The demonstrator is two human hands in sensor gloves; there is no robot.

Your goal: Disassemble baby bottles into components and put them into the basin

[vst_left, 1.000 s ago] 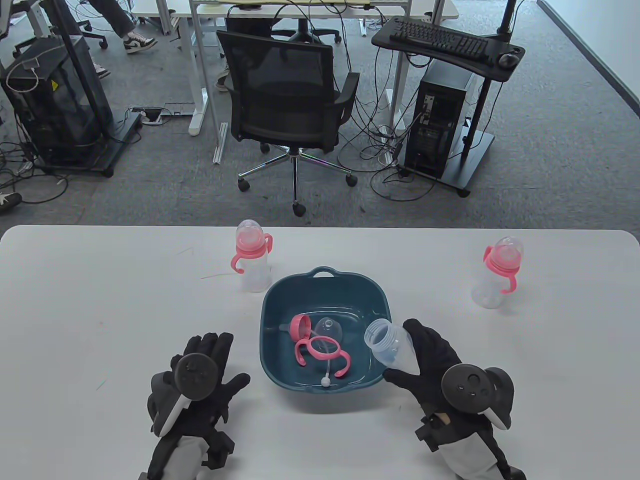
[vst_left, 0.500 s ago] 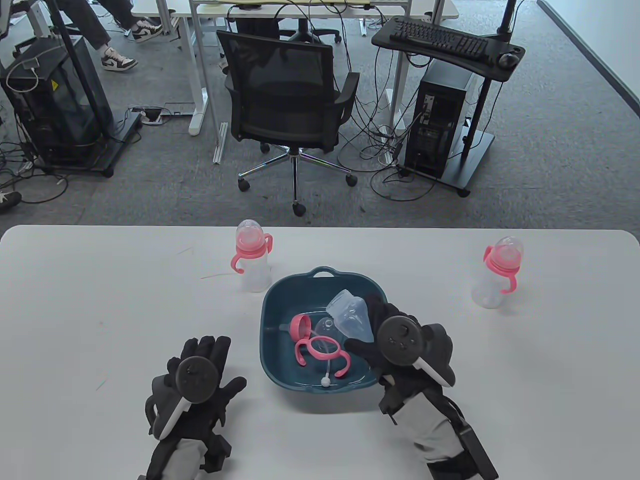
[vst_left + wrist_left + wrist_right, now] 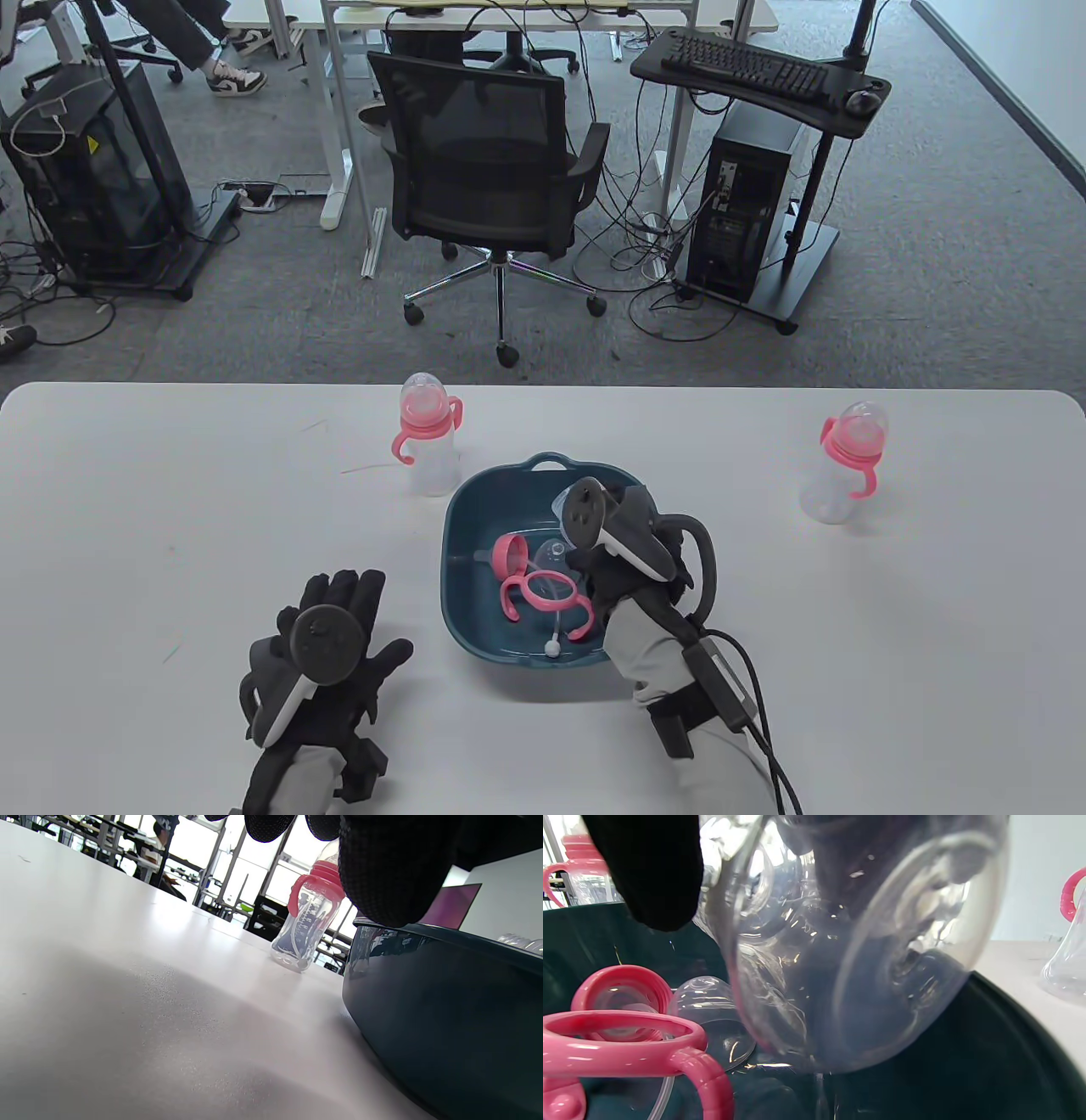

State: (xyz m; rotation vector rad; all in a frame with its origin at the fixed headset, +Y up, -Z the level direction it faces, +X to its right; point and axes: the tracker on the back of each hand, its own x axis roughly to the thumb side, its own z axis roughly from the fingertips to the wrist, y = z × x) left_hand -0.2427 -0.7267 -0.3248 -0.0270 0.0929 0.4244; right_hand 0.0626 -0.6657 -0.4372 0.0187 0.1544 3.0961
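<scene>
Bottle body (image 3: 848, 955) sits gripped in right-hand fingers (image 3: 649, 870), inside basin (image 3: 462, 526).

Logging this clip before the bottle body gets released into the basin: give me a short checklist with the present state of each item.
1. Right hand over the basin: ok.
2. Clear bottle body gripped by the right hand: ok, seen in the right wrist view.
3. Bottle body resting on the basin floor: cannot tell.
4. Pink handle ring and pink collar already in the basin: ok.
5. Left hand flat on the table, clear of the basin: ok.
6. All bottles disassembled: not ok; left bottle and right bottle stand assembled.
</scene>
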